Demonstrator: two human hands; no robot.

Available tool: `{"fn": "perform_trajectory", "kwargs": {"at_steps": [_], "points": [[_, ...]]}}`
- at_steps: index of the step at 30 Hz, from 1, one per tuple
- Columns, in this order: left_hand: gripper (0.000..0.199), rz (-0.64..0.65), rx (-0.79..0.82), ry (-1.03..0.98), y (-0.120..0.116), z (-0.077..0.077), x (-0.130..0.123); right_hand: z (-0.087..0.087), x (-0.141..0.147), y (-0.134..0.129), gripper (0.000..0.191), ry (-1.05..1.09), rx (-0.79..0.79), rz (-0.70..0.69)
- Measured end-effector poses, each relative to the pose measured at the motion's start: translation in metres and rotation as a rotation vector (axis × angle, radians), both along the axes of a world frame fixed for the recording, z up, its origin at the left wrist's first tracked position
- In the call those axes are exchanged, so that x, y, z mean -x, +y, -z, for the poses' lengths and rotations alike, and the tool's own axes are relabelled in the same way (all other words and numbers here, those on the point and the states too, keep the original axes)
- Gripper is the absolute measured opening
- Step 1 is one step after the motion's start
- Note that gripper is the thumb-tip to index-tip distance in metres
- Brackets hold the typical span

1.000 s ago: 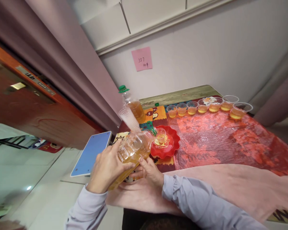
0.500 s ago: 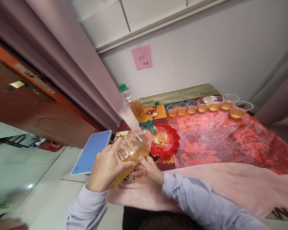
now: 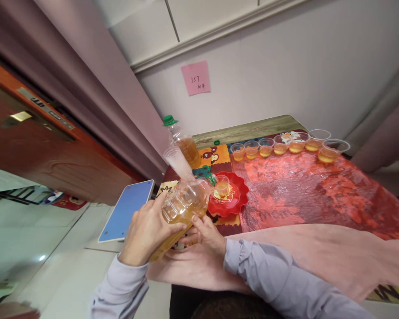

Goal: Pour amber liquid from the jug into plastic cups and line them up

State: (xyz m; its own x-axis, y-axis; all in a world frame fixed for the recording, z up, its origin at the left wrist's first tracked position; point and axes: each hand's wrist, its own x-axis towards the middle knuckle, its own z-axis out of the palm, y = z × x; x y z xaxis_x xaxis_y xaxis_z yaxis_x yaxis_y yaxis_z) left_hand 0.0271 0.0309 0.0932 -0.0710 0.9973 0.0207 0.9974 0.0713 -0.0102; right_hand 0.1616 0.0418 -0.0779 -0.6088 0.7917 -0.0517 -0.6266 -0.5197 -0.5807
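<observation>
A large clear bottle [image 3: 182,206] of yellow liquid lies tilted between my hands, its mouth toward a small clear cup [image 3: 222,186] on a red scalloped plate [image 3: 237,199]. My left hand [image 3: 149,228] grips the bottle's body from the left. Under and along its right side, my right hand [image 3: 206,232] supports it with the thumb on top. Some yellow liquid shows in the cup. Beside the bottle's neck is a green looped piece [image 3: 209,175]. Behind stand a stack of clear cups [image 3: 177,161] and a second bottle [image 3: 188,150] with a green cap.
Several clear cups [image 3: 279,144] with yellow liquid form a row along the back right of the table. A small green cap [image 3: 217,142] lies near the wall. To the left are a blue board [image 3: 128,210] and a wooden door [image 3: 46,146]. Pink cloth [image 3: 302,248] covers the front edge.
The liquid in the cup on the plate looks slightly higher. Both hands and the tilted bottle keep nearly the same place; the view has shifted a little.
</observation>
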Motion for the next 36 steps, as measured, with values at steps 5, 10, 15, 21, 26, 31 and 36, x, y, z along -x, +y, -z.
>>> {"fn": "perform_trajectory", "kwargs": {"at_steps": [5, 10, 15, 21, 26, 31, 36], "points": [[0.088, -0.016, -0.008, -0.016, 0.001, -0.001, -0.002, -0.001, 0.000, -0.001, 0.071, -0.007, 0.006, 0.013], [0.091, -0.042, -0.088, -0.209, -0.002, 0.014, 0.004, -0.004, -0.004, 0.002, 0.075, -0.102, -0.059, 0.108], [0.091, -0.150, -0.331, -0.586, -0.016, 0.054, 0.018, -0.014, -0.013, 0.007, 0.068, -0.169, -0.287, 0.292], [0.103, -0.266, -0.794, -0.988, -0.027, 0.133, 0.042, -0.009, -0.014, 0.003, 0.051, -0.292, -0.551, 0.432], [0.098, -0.199, -0.908, -1.105, -0.032, 0.176, 0.061, -0.004, -0.011, -0.004, 0.029, -0.381, -0.671, 0.477], [0.108, -0.186, -0.980, -1.019, -0.032, 0.196, 0.067, -0.029, -0.021, -0.003, 0.013, -0.508, -0.804, 0.509], [0.110, -0.157, -0.924, -1.069, -0.030, 0.207, 0.066, -0.075, -0.071, 0.040, 0.010, -0.814, -1.049, 0.556]]}}
